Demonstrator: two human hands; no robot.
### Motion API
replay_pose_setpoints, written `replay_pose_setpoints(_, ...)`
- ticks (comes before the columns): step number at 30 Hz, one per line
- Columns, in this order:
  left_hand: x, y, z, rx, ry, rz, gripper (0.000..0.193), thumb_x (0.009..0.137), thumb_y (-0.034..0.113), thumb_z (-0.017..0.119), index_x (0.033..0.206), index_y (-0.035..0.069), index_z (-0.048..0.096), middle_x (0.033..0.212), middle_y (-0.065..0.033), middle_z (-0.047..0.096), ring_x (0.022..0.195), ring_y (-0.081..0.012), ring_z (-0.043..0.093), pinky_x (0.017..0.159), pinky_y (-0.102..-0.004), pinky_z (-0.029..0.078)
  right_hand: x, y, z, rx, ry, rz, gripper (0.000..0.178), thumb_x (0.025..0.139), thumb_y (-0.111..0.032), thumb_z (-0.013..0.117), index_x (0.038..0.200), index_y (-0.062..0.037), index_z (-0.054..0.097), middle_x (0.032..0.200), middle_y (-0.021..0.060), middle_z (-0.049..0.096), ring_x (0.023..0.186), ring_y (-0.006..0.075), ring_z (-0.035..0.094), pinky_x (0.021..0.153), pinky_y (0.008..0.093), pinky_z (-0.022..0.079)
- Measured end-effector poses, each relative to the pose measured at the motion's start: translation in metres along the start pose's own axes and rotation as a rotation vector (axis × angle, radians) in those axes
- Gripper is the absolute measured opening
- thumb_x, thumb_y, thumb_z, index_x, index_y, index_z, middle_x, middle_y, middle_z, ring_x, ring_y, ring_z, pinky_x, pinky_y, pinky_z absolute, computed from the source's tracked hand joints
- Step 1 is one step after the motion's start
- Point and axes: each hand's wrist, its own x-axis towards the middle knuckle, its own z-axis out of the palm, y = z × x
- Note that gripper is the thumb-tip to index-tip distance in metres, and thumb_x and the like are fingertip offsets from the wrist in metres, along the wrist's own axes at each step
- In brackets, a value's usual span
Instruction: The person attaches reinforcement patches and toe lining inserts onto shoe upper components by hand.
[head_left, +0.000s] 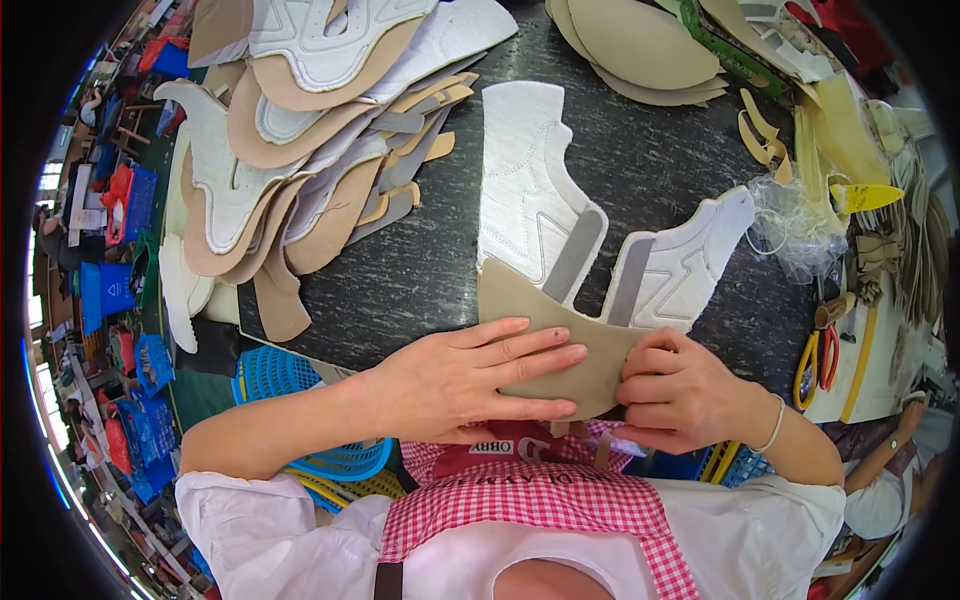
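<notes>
In front of me on the dark table lies a white stitched shoe upper [522, 165], its two side arms pointing away and grey strips along their inner edges. A beige lining piece [598, 362] covers its near, rounded end, at the table's front edge. My left hand [445, 375] rests flat on that lining, fingers stretched out and slightly apart. At the lining's right edge, my right hand [675, 393] is closed, with curled fingers pinching the edge. What lies under the lining is hidden.
A heap of white uppers with beige backing [270, 200] fills the left. Beige curved pieces [640, 45] lie at the back. To the right are a clear plastic bag [795, 225], yellow-handled scissors [806, 370] and narrow beige strips [758, 135]. Blue baskets [270, 373] stand below the table edge.
</notes>
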Motion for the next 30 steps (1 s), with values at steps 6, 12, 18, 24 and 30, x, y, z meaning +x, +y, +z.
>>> replay_pose_setpoints(6,-0.003,-0.008,0.006,-0.226,0.225,0.085,0.048,0.077,0.026,0.072,0.121,0.012,0.058,0.145,-0.0135,0.039,0.136,-0.0293,0.036,0.112,-0.0447,0.027,0.009,-0.005,0.017,-0.109,0.002,0.071,0.040,0.074,-0.024,0.069,0.114,-0.0188,0.066,0.110,-0.0033,0.057,0.090,0.0135,0.055,0.071,0.0278,0.043)
replay_pose_setpoints(12,-0.028,-0.034,-0.041,-0.001,0.713,-0.256,0.011,0.077,0.009,0.069,0.083,0.003,0.062,0.090,-0.0119,0.064,0.091,-0.0317,0.060,0.085,-0.0445,0.045,0.025,-0.024,0.037,-0.381,-0.017,0.022,0.038,0.074,-0.016,0.064,0.112,-0.0152,0.066,0.112,-0.0035,0.055,0.084,0.0124,0.054,0.067,0.0226,0.045)
replay_pose_setpoints(18,-0.083,-0.140,-0.119,0.554,0.643,-0.668,0.025,0.077,0.012,0.065,0.100,0.005,0.069,0.091,-0.0108,0.066,0.086,-0.0267,0.063,0.086,-0.0380,0.047,0.053,-0.032,0.035,-0.185,0.074,0.139,0.032,0.078,-0.019,0.065,0.108,-0.0093,0.065,0.110,0.0008,0.056,0.077,0.0163,0.055,0.064,0.0279,0.050)
replay_pose_setpoints(24,-0.092,-0.081,-0.181,0.238,1.288,-0.308,0.025,0.086,0.000,0.054,0.107,0.002,0.067,0.099,-0.0096,0.068,0.093,-0.0204,0.064,0.087,-0.0289,0.047,0.065,-0.019,-0.022,-0.192,0.405,0.214,0.032,0.075,-0.011,0.074,0.105,-0.0065,0.065,0.113,0.0129,0.059,0.088,0.0239,0.062,0.068,0.0303,0.052)
replay_pose_setpoints(30,-0.044,-0.005,-0.072,0.329,0.615,0.092,0.020,0.087,0.011,0.056,0.104,0.006,0.065,0.110,-0.0065,0.064,0.104,-0.0221,0.060,0.101,-0.0516,0.039,0.063,-0.038,-0.041,-0.456,0.514,-0.194,0.043,0.077,-0.010,0.068,0.118,0.0002,0.059,0.120,0.0162,0.057,0.102,0.0254,0.061,0.082,0.0307,0.052)
